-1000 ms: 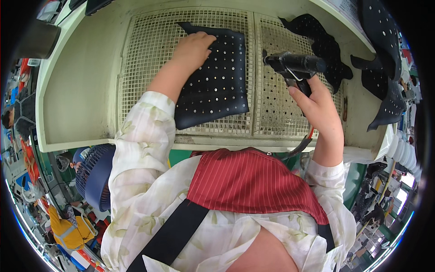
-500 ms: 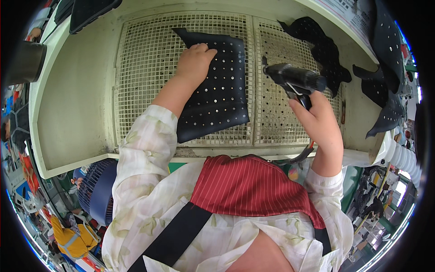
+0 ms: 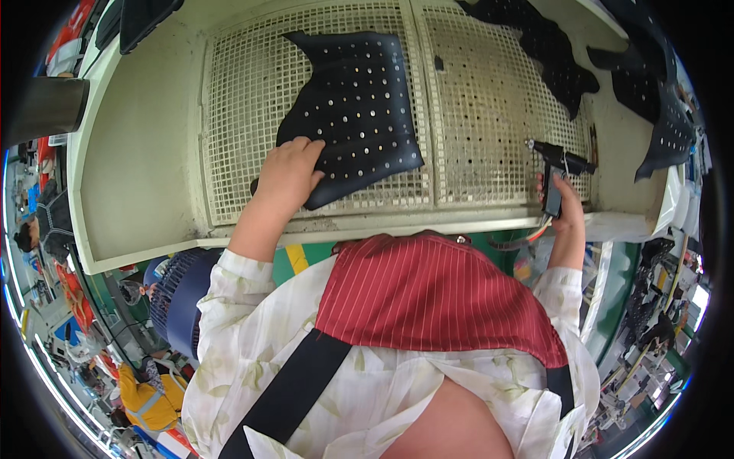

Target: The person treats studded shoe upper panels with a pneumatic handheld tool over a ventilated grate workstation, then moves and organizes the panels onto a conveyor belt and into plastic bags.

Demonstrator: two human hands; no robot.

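Observation:
A black leather-like sheet [image 3: 359, 99] dotted with rows of small silver studs lies on the left grid panel. My left hand [image 3: 289, 174] is at its lower left edge, fingers bent over the sheet and thumb resting near the lower corner. A dark bit of the sheet shows on the other side of that hand. In my right hand [image 3: 564, 200] is a black pistol-shaped air gun [image 3: 556, 170], held by its handle. Its silver nozzle points left over the right grid panel, and an orange-and-dark hose hangs below the grip.
Pale grid panels [image 3: 482, 164] form the floor of a shallow cream box with a raised rim [image 3: 138, 264]. Another black studded piece [image 3: 554, 65] lies at far right, and more [image 3: 657, 92] hang over the right rim. A blue fan [image 3: 180, 302] stands below left.
My left hand has slid down the studded sheet from its upper part to its lower left edge. My right hand has carried the air gun right and nearer, away from the sheet.

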